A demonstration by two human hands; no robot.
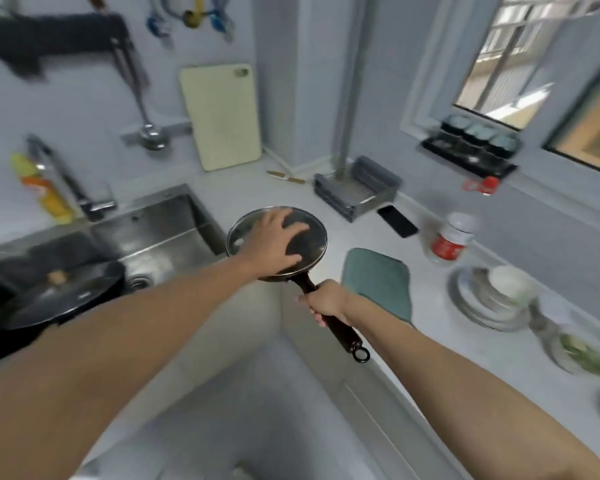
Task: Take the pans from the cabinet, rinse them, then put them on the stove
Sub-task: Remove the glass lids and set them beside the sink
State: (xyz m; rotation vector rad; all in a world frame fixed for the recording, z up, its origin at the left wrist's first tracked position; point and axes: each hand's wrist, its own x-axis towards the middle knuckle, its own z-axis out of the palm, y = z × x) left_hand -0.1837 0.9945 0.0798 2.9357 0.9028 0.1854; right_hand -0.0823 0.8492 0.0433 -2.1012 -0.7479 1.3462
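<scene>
The right hand (326, 301) is wrapped tight around the black handle (340, 327) of a small frying pan (274, 275). The fingers curl all the way round the handle, and the end with its little hanging ring sticks out below the hand. The right arm reaches in from the bottom right corner.

The left hand (274, 242) lies on top of the glass lid (243, 233) that covers the pan. Its fingers are spread out and bent a little over the middle of the lid. I cannot tell if they grip a knob under the palm. The left arm comes in long from the bottom left.

The pan is held up in the air, above the corner of the white counter (371, 237), just right of the steel sink (160, 233).

A jar with a red label (452, 239) stands on the counter to the right, and a yellow bottle (44, 188) stands behind the sink by the tap (66, 178). Both have labels, but the picture is too blurry to read any words.

To the left, a big black wok lid (59, 289) sits partly over the sink's edge. To the right of the pan, a green cloth (378, 278) lies at the counter's edge. Behind it are a black phone (397, 221) and a grey rack (357, 188). A stack of plates (492, 299) sits farther right. A pale cutting board (220, 116) leans on the wall. The counter between the pan and the board is bare white.
</scene>
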